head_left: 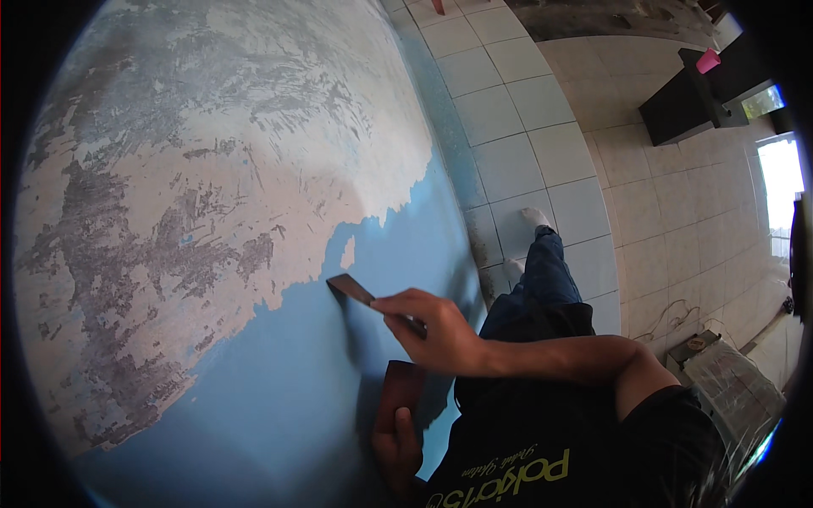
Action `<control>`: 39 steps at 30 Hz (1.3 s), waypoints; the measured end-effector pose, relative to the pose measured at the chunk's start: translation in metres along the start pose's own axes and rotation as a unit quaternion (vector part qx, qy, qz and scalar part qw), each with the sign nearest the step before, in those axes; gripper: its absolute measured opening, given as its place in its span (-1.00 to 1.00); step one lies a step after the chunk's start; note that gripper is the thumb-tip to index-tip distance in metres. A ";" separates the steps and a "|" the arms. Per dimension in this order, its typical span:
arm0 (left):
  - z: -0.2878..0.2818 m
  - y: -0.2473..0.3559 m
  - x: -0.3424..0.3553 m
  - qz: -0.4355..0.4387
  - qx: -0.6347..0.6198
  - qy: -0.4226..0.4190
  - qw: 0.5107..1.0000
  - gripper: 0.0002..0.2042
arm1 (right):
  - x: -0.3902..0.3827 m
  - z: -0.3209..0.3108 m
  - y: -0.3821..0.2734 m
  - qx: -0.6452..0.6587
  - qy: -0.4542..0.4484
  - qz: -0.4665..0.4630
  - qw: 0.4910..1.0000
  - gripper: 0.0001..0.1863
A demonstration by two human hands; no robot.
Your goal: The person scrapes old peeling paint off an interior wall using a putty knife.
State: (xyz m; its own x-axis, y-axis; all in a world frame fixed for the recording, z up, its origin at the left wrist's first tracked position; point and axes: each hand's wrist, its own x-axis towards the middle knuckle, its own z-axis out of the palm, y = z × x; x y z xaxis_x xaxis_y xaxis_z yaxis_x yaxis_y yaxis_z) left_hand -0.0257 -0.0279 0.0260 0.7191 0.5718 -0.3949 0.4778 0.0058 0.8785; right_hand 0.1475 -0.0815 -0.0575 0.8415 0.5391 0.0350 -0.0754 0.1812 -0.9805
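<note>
My right hand (445, 334) is closed around a scraper (351, 288) with a flat, dark blade. The blade's edge is at the wall (288, 356), on blue paint just below the ragged border of a pale, patchy area (254, 186). A small pale spot (348, 252) shows in the blue just above the blade. Lower down, my left hand (398, 444) grips a flat, reddish-brown rectangular plate (401, 391) close to the wall, its thumb on the near face. Part of the left hand's fingers is hidden.
A tiled floor (508, 110) runs along the wall's foot, with my feet (533, 218) on it. At the far right stands dark furniture (690, 106) with a pink cup (708, 60). A covered, boxy thing (732, 385) and thin cords (677, 315) lie at the right.
</note>
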 end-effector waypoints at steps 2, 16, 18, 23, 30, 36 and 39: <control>-0.003 0.005 -0.004 -0.041 0.096 0.020 0.994 -0.58 | 0.021 -0.007 0.004 -0.006 0.004 0.019 1.000 -0.71; -0.002 -0.004 0.000 -0.011 0.052 0.025 0.998 -0.58 | 0.016 0.001 0.012 -0.006 0.027 -0.019 0.999 -0.73; -0.003 -0.004 -0.001 0.002 0.019 0.027 0.999 -0.58 | 0.012 -0.001 0.006 -0.002 0.006 -0.009 1.000 -0.72; -0.003 0.001 0.001 -0.025 0.060 0.018 0.998 -0.58 | 0.035 -0.003 0.007 -0.014 0.032 0.051 0.998 -0.74; -0.003 0.007 -0.001 -0.026 0.081 0.014 0.996 -0.59 | 0.039 -0.008 -0.003 0.008 0.025 0.058 0.998 -0.74; -0.001 0.006 0.001 -0.004 0.055 0.003 0.998 -0.59 | 0.015 -0.003 -0.001 0.000 0.006 0.017 1.000 -0.75; -0.001 0.012 0.001 -0.027 0.048 -0.014 0.998 -0.59 | 0.027 -0.005 -0.001 0.017 0.017 0.044 0.999 -0.75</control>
State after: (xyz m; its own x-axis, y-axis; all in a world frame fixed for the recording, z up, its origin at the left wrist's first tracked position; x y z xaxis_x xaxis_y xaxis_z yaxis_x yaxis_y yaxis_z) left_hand -0.0196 -0.0263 0.0361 0.7045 0.5499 -0.4487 0.5607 -0.0435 0.8269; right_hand 0.1733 -0.0712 -0.0561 0.8489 0.5253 -0.0581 -0.1675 0.1631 -0.9723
